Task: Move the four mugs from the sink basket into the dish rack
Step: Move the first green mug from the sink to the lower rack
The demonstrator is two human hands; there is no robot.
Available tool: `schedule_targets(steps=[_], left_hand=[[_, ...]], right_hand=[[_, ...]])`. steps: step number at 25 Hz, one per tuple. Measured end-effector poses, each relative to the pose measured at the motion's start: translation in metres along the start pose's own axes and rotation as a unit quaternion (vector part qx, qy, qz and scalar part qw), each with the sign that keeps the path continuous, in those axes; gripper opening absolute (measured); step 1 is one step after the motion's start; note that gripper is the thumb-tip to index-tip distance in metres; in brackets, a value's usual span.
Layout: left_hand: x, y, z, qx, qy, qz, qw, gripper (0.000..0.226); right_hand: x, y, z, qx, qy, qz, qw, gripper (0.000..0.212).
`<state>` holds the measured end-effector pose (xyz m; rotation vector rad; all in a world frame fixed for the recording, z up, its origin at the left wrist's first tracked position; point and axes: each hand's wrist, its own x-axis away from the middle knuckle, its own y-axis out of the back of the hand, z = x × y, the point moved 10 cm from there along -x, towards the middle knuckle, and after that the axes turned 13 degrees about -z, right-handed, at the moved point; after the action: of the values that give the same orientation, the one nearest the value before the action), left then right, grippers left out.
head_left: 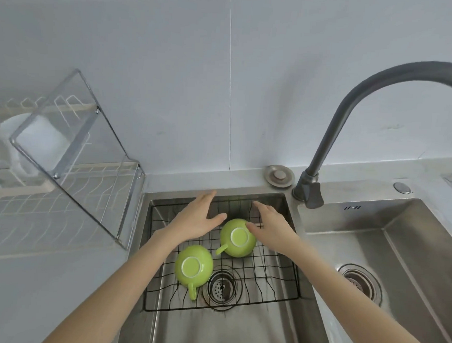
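So we've got two green mugs upside down in the black wire sink basket [279, 282]: the far mug [239, 238] sits right between our hands with its handle poking toward the near-left, and the near mug [193, 268] is closer to us with its handle pointing back at us. Both hands are spread and holding nothing, left hand [199, 219] just beside the far mug's left edge, right hand [271, 229] with its thumb touching the right rim. The dish rack [63, 190] is off to the left on the counter, so the far mug looks like the next pick.
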<state>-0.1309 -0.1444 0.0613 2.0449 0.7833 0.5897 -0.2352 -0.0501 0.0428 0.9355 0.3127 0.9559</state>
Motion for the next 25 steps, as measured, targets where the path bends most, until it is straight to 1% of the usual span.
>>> schedule_targets(steps=[7, 10, 13, 16, 21, 25], left_hand=[[-0.029, -0.081, 0.043, 0.064, 0.094, 0.051, 0.992, 0.065], [-0.037, -0.112, 0.059, 0.082, 0.131, 0.065, 0.986, 0.064], [-0.043, -0.136, 0.070, 0.105, 0.167, 0.067, 0.978, 0.063], [-0.049, -0.150, 0.080, 0.118, 0.192, 0.050, 0.973, 0.060], [-0.057, -0.157, 0.090, 0.119, 0.206, 0.025, 0.971, 0.059], [-0.056, -0.161, 0.094, 0.147, 0.224, 0.025, 0.963, 0.061]], right_hand=[[-0.015, -0.063, -0.064, -0.086, -0.121, 0.043, 0.988, 0.058], [-0.017, -0.087, -0.085, -0.140, -0.183, 0.046, 0.972, 0.060], [-0.019, -0.108, -0.105, -0.180, -0.242, 0.043, 0.952, 0.056], [-0.024, -0.121, -0.114, -0.217, -0.272, 0.034, 0.937, 0.051], [-0.030, -0.137, -0.127, -0.246, -0.306, 0.030, 0.919, 0.053], [-0.029, -0.138, -0.132, -0.270, -0.325, 0.016, 0.906, 0.053]])
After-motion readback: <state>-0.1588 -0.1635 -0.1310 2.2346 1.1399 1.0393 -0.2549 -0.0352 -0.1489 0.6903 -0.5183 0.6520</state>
